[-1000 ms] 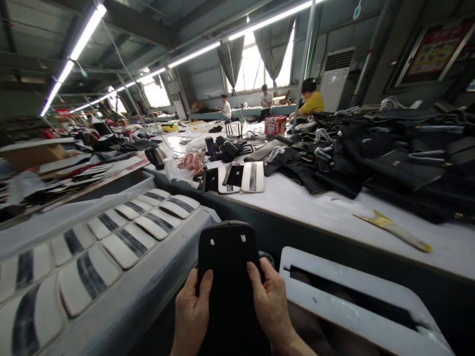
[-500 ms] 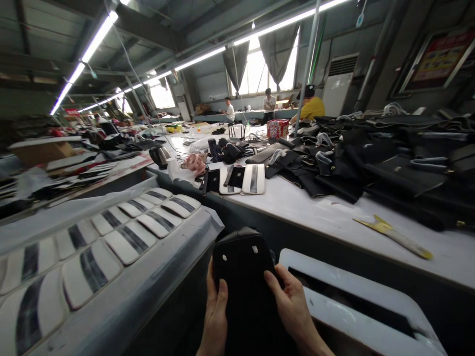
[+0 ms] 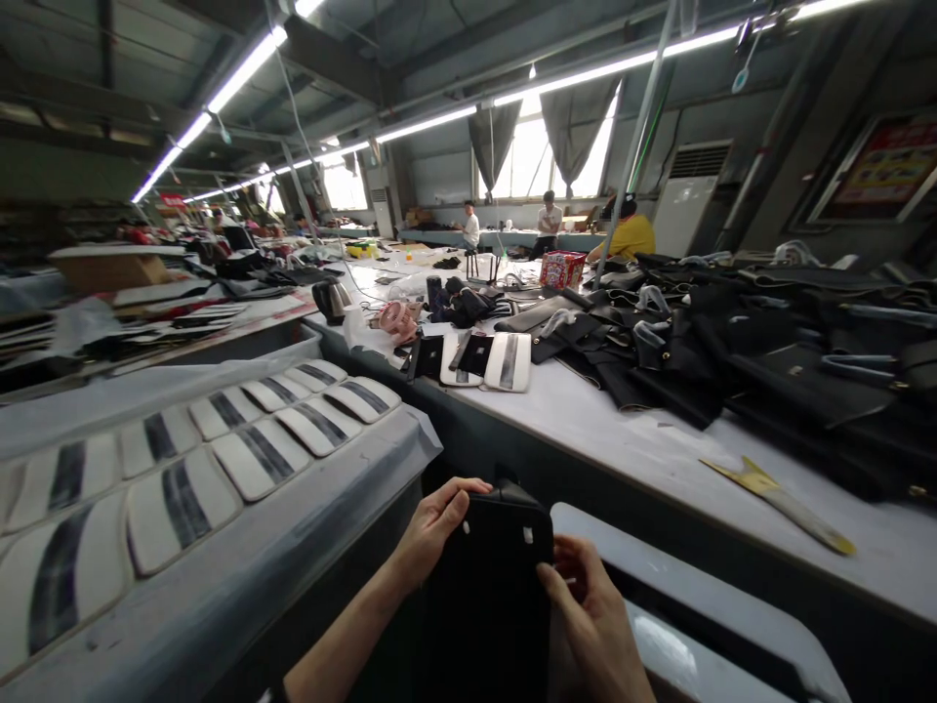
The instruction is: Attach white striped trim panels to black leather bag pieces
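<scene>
A black, leather-like panel with rounded corners (image 3: 494,586) is held upright in front of me, two small whitish patches near its top. My left hand (image 3: 435,527) grips its upper left corner, fingers over the top edge and thumb on the face. Lower down, my right hand (image 3: 590,596) pinches the right edge between thumb and fingers. The panel's lower part fades into shadow. Just right of my right hand lies a large white rounded frame (image 3: 703,596) with a dark slot.
White panels with dark stripes (image 3: 264,454) lie in rows on the covered table at left. Black bag pieces (image 3: 791,342) are heaped on the right table, near a yellowish flat tool (image 3: 780,503). Beyond are a kettle (image 3: 332,300), a red patterned box (image 3: 562,269) and several people.
My left hand has moved from the panel's left side up to its top left corner. The panel sits slightly lower and further right, and the right hand still grips its right edge.
</scene>
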The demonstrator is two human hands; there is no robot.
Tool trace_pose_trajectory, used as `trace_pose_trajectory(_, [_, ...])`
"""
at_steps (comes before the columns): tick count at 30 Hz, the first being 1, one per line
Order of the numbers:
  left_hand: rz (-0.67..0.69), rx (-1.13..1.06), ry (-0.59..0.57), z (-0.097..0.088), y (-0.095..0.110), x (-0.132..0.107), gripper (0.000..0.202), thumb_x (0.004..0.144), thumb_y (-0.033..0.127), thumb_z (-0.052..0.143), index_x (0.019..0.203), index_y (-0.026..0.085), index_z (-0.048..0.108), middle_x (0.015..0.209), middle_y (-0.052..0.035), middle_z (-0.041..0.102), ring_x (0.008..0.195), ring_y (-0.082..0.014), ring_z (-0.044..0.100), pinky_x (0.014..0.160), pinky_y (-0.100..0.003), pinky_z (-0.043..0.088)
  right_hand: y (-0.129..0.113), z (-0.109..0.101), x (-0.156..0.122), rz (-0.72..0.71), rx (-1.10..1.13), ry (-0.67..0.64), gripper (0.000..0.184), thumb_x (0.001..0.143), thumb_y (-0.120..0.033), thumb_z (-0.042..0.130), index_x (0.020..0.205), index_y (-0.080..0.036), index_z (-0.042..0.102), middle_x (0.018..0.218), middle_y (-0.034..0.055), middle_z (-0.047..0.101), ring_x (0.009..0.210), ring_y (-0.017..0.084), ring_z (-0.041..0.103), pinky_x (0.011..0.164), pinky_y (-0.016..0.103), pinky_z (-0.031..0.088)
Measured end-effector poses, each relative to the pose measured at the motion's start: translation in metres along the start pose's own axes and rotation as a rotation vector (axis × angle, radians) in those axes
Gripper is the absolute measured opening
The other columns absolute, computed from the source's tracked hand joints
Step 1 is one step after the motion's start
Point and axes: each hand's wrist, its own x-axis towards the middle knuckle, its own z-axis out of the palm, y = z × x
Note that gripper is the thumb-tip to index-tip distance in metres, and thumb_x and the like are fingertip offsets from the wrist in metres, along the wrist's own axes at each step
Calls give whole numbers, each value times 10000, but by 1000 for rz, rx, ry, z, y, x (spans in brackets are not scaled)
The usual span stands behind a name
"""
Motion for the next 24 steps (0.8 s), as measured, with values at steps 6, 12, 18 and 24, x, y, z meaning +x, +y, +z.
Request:
trace_pose_trajectory(6, [-29, -21, -12, -5, 2, -5, 455, 974, 512, 373, 962, 172, 676, 1114, -90, 667, 1052, -243, 596, 965, -349, 425, -45, 20, 28, -648, -536, 37, 462, 901, -190, 572, 1352, -258, 501, 1406, 83, 493, 1357, 312, 346, 1081, 527, 349])
trace_pose_trajectory(12, [-159, 112, -228, -33, 18, 26, 287, 819, 452, 668, 792, 173, 605, 1130, -78, 663, 972, -214, 622, 848, -309, 470, -63, 42, 21, -784, -469, 26, 151, 928, -68, 482, 898, -187, 570, 794, 32, 577, 771, 185, 506, 733, 375, 387])
trace_pose_trajectory(18, [-154, 283, -567, -45, 20, 53, 483, 801, 367, 706, 1269, 289, 613, 1281, -40, 621, 1229, -257, 536, 1047, -379, 401, -65, 42, 37, -595, -453, -96, 111, 853, -80, 612, 863, -190, 602, 816, 30, 580, 809, 199, 521, 714, 342, 380])
trace_pose_trajectory(24, [-252, 145, -521, -51, -1, 43, 453, 801, 375, 710, 1239, 267, 658, 1177, -36, 696, 1095, -265, 638, 938, -342, 502, -42, 54, -2, -994, -523, -236, 334, 908, -22, 382, 678, -184, 562, 638, 14, 525, 618, 147, 478, 554, 304, 314])
